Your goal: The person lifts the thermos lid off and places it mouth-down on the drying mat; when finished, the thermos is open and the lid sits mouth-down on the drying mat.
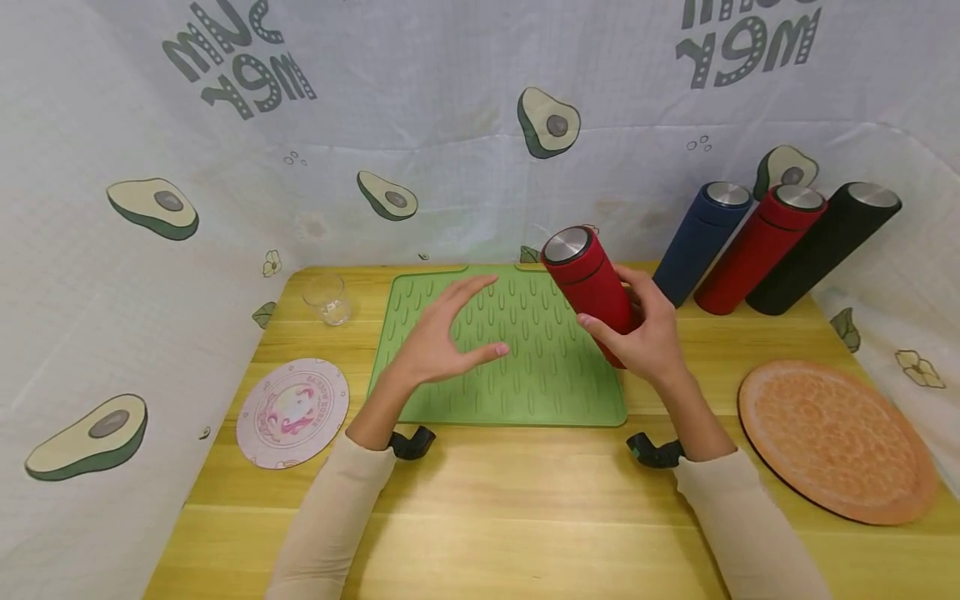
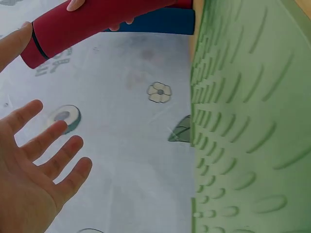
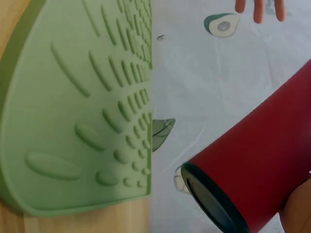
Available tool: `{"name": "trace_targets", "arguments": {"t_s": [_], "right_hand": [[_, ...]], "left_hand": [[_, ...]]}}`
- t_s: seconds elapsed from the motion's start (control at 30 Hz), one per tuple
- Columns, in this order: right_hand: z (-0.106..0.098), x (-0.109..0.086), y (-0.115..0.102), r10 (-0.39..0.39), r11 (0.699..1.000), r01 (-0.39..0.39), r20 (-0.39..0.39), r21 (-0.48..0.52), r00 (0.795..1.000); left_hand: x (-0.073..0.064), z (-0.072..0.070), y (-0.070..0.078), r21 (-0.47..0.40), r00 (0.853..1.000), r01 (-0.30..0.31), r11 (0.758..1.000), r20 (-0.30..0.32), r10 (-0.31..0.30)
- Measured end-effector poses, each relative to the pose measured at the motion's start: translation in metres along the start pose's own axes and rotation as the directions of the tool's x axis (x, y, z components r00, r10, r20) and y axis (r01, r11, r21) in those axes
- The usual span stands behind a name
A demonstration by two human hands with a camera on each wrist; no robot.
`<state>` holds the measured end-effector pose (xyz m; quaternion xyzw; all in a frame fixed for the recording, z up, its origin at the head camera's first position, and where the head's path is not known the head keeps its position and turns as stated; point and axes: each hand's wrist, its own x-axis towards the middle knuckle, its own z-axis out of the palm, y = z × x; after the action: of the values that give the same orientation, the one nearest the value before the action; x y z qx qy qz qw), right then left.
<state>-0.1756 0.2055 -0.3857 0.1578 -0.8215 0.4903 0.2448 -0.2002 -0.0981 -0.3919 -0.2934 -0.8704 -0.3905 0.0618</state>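
Note:
My right hand (image 1: 648, 329) grips a red thermos bottle (image 1: 592, 283) round its lower half, holding it tilted above the right part of a green ribbed mat (image 1: 517, 392). A brushed metal disc tops its lid, and its dark-rimmed base shows in the right wrist view. Over the mat's left half my left hand (image 1: 442, 337) is spread, thumb apart from the fingers, with nothing in it. In the left wrist view, that hand's palm and fingers (image 2: 56, 150) are apart from the bottle's body (image 2: 92, 24).
Blue (image 1: 701, 242), red (image 1: 761, 250) and black bottles (image 1: 821, 250) stand in a row at the back right. An orange round mat (image 1: 832, 442) lies at the right. A small clear glass (image 1: 330, 302) and a pink round mat (image 1: 294, 412) are at the left. A printed curtain (image 1: 465, 167) backs the table.

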Motion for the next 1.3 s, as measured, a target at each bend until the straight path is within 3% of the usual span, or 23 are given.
{"name": "trace_targets", "arguments": {"t_s": [0.17, 0.23, 0.33, 0.5, 0.77, 1.0, 1.17, 1.3], "right_hand": [[0.003, -0.001, 0.001, -0.156, 0.985, 0.162, 0.108, -0.05, 0.982], [0.004, -0.001, 0.006, -0.19, 0.976, 0.205, 0.166, -0.075, 0.968], [0.005, 0.001, -0.003, -0.233, 0.963, 0.258, 0.241, -0.078, 0.942], [0.011, 0.004, -0.019, -0.297, 0.943, 0.328, 0.304, -0.057, 0.905], [0.011, 0.01, -0.03, -0.271, 0.948, 0.313, 0.384, -0.05, 0.882], [0.005, 0.007, -0.034, -0.223, 0.954, 0.291, 0.474, -0.073, 0.852], [0.004, 0.005, -0.036, -0.224, 0.952, 0.295, 0.473, -0.08, 0.852], [0.007, 0.002, -0.037, -0.237, 0.943, 0.314, 0.444, -0.108, 0.864]], "left_hand": [[-0.003, -0.009, 0.016, -0.057, 0.996, -0.08, 0.995, -0.056, 0.076], [-0.004, -0.011, 0.022, -0.087, 0.991, -0.113, 0.99, -0.077, 0.107], [-0.007, -0.015, 0.029, -0.12, 0.983, -0.167, 0.979, -0.103, 0.155], [-0.011, -0.021, 0.04, -0.118, 0.966, -0.245, 0.962, -0.118, 0.232], [-0.014, -0.031, 0.051, -0.088, 0.952, -0.297, 0.951, -0.102, 0.287], [-0.015, -0.032, 0.049, -0.082, 0.941, -0.338, 0.938, -0.064, 0.333], [-0.017, -0.029, 0.046, -0.052, 0.943, -0.33, 0.943, -0.057, 0.327], [-0.018, -0.028, 0.045, -0.025, 0.945, -0.322, 0.946, -0.06, 0.32]]}}
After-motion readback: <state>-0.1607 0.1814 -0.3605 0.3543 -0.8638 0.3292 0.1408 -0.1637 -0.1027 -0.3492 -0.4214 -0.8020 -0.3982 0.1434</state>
